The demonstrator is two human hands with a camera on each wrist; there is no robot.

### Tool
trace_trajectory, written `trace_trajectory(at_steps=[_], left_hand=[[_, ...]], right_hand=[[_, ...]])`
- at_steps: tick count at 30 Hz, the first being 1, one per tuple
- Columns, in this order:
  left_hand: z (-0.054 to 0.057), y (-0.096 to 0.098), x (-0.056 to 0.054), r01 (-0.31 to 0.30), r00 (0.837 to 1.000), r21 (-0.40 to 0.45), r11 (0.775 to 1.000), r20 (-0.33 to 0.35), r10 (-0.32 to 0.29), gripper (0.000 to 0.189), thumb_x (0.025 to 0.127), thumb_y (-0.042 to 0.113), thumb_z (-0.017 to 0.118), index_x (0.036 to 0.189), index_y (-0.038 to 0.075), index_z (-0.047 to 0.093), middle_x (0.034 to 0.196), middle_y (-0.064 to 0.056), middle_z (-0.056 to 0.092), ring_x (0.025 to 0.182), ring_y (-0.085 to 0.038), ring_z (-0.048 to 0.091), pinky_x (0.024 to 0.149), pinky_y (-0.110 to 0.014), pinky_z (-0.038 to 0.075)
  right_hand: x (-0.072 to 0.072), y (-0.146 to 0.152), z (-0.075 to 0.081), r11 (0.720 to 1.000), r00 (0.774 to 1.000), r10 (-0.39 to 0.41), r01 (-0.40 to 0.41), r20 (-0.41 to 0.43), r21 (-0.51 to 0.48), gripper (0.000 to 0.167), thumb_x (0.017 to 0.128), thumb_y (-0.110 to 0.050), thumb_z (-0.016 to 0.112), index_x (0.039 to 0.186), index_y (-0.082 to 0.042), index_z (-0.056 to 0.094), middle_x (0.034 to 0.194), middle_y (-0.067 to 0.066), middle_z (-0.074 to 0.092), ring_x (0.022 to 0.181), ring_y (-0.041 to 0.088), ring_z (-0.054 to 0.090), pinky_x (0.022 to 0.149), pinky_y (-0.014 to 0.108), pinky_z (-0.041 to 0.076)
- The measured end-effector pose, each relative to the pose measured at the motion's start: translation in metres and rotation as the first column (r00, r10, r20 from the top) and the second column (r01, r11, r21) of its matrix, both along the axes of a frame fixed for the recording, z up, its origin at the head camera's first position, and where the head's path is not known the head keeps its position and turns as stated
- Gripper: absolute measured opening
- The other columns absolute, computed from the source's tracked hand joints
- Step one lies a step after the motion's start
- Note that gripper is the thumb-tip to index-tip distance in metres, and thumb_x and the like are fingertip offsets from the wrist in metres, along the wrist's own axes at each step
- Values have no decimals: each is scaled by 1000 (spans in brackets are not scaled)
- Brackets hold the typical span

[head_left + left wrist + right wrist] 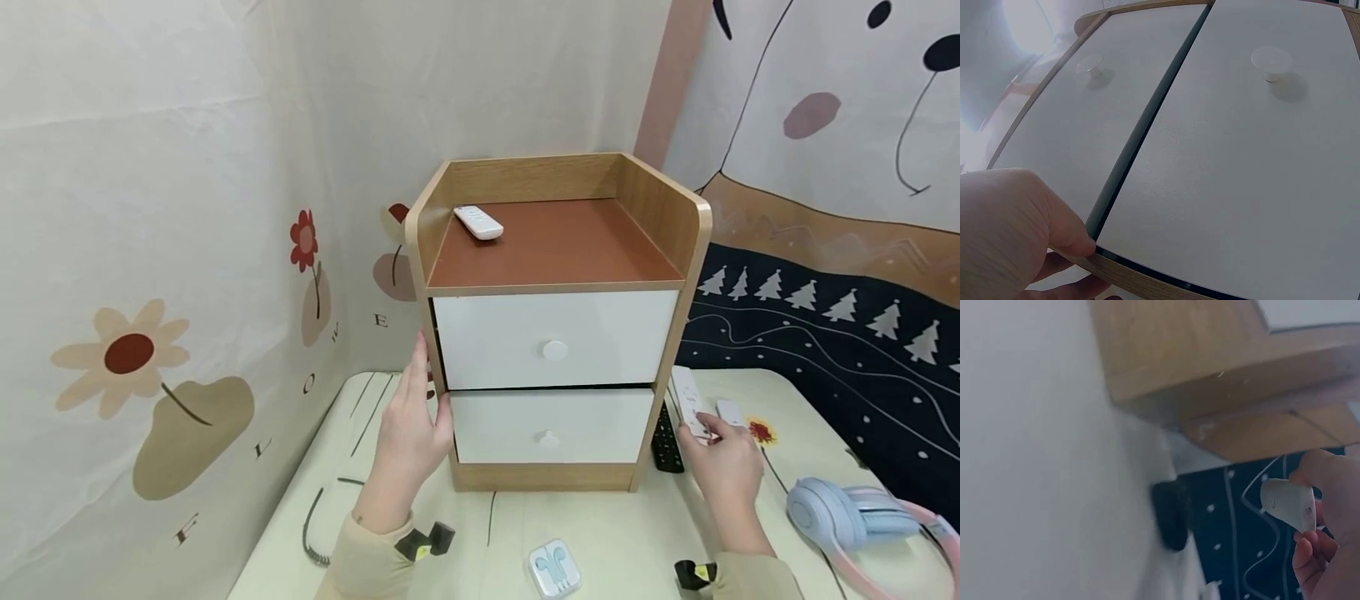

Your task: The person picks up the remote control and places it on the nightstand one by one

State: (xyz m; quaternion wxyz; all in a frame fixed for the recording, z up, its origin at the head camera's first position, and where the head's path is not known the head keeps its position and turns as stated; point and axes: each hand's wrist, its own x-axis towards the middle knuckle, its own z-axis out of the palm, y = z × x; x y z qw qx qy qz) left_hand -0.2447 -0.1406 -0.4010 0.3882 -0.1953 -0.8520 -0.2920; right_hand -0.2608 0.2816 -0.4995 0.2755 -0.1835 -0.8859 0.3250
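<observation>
wooden cabinet (pixel 510 342), white remote (pixel 478 223) in top tray (pixel 555 246)

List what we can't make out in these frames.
Drawers: insides hidden by their fronts, head and left wrist views.
Black remote: partly hidden by the cabinet, head view; blurred, right wrist view.
White device: partly covered by the right hand, markings too small to read, head view.
Headphones: cut off by the head view's right edge.

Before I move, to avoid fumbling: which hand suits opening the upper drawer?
Probably the left hand: empty, touching the cabinet beside the upper drawer; the right hand pinches a white object.
</observation>
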Motion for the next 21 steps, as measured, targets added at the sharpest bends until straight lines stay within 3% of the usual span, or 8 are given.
trace_trajectory(at_steps=[7,13,21], left_hand=[[-1,0,-1,1,1000,7,1000,16,-1,92,97,-4,68,175,1,19,160,-32,55,123,-47,72,97,-57,65],[-1,-2,0,-9,1000,15,1000,17,9,92,97,-5,68,175,1,20,153,-32,60,115,-46,74,92,-56,66],[0,-1,2,-10,1000,-3,1000,22,10,92,98,-4,68,175,0,18,155,-31,59,116,-43,74,90,-53,67]], right_hand=[[-3,-9,44,1000,989,9,-11,-145,-11,44,96,-28,79,131,-2,79,109,25,71,95,33,61,73,37,38],[-7,-19,101,998,949,62,-51,-308,43,39,95,-27,80,126,-4,82,97,18,65,88,23,55,71,27,33],[-12,-27,165,988,894,138,-94,-427,124,43,96,-32,82,128,-3,81,99,23,64,97,28,57,85,27,30]])
